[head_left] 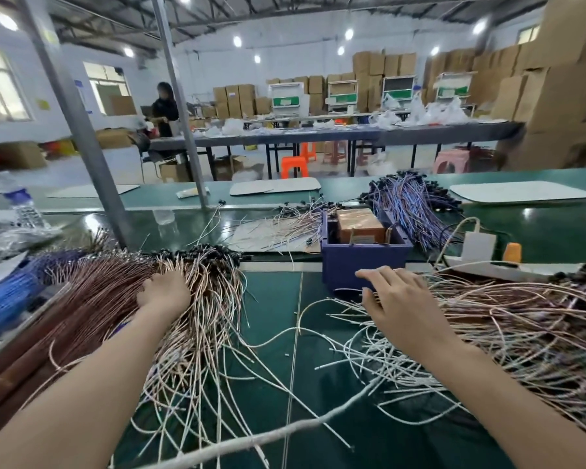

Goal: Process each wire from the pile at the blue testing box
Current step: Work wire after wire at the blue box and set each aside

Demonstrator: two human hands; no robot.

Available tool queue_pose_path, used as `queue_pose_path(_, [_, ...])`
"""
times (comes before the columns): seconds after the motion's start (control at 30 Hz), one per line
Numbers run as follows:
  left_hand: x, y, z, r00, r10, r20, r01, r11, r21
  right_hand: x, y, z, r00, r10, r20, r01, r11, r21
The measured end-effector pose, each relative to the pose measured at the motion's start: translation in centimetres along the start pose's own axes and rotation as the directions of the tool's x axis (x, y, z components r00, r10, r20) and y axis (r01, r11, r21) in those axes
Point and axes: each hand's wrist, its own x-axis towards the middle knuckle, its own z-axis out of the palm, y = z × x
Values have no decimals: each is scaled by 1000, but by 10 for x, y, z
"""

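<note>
The blue testing box (pixel 364 264) stands in the middle of the green bench, with a brown block inside it. A big pile of pink and white wires (pixel 197 309) with black ends lies to its left. My left hand (pixel 164 291) reaches into that pile, fingers curled down among the wires; what they hold is hidden. My right hand (pixel 398 297) hovers just in front of the box with fingers stretched out, holding nothing. A second heap of wires (pixel 508 319) spreads to the right of that hand.
Purple-wired bundles (pixel 410 201) lie behind the box, blue bundles (pixel 7 296) at the far left. A white power strip with an adapter (pixel 481 257) sits right of the box. Two metal posts (pixel 82 130) rise at the bench's left. A person stands far back.
</note>
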Motion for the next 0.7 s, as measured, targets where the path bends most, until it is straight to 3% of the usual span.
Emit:
queue_pose_path(0.07, [2,4,-1,998,-60,-5,60,997,-52,-2,1,-2,1000,17,-3,-17,1000,21])
queue_pose_path(0.17, [3,13,-9,978,-174,-111,121,918,-377,-5,1,-6,998,55,23,-57,996,73])
queue_pose_path(0.27, [-8,35,-33,937,-160,-311,-69,786,-614,1,-4,-9,987,140,83,-156,962,226])
queue_pose_path(0.33, [-27,54,-55,892,-132,-433,-251,652,-716,9,-10,-11,968,207,139,-246,880,407])
queue_pose_path(0.43, [-65,84,-78,796,1,-606,-553,410,-725,23,-27,-18,922,267,279,-386,631,673])
queue_pose_path(0.5, [-94,103,-78,723,201,-661,-687,309,-658,34,-41,-25,874,257,413,-484,377,790])
queue_pose_path(0.53, [-108,110,-73,693,326,-643,-721,304,-623,39,-48,-27,851,240,468,-516,212,830])
queue_pose_path(0.6, [-132,124,-55,661,570,-487,-740,391,-547,48,-57,-32,823,224,521,-503,-135,853])
queue_pose_path(0.63, [-141,129,-45,647,660,-382,-741,426,-519,50,-59,-34,817,244,522,-463,-262,847])
queue_pose_path(0.7, [-157,137,-26,619,745,-251,-715,401,-573,49,-60,-36,796,329,508,-374,-392,840])
